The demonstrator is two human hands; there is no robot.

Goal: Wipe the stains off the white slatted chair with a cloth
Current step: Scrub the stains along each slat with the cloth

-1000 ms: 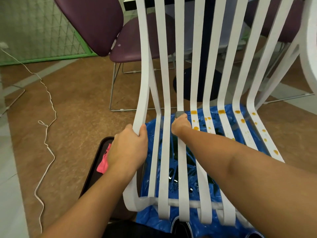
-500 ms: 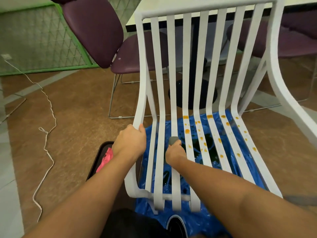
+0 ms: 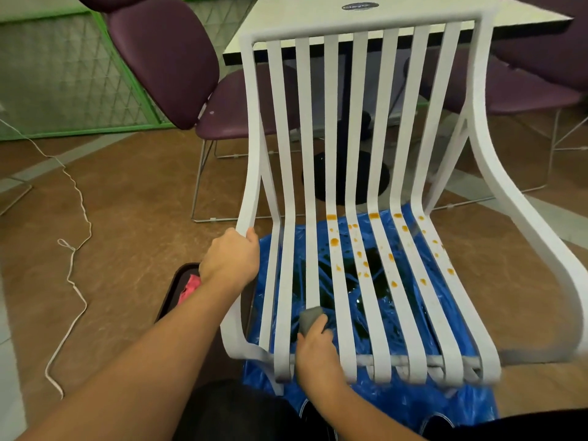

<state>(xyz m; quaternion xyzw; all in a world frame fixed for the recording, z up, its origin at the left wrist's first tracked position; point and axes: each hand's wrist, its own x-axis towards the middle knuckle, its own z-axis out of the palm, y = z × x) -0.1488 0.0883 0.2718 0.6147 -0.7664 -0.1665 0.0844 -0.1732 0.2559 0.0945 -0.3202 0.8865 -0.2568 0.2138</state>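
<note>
Pinching a small grey cloth between curled fingers, the right hand has it pressed on one of the left-side seat slats, near the front edge of the white chair. The left hand is wrapped round the chair's left side rail where seat meets back, thumb on top. Orange stains dot the slats further right and further back, none of them under the cloth. Under the seat is crumpled blue plastic with something dark showing through, can't tell what. Left of the chair a dark tray on the brown floor holds a pink rag, mostly hidden by the left arm. A white cord snakes across the floor, and behind are a purple chair and a table.
</note>
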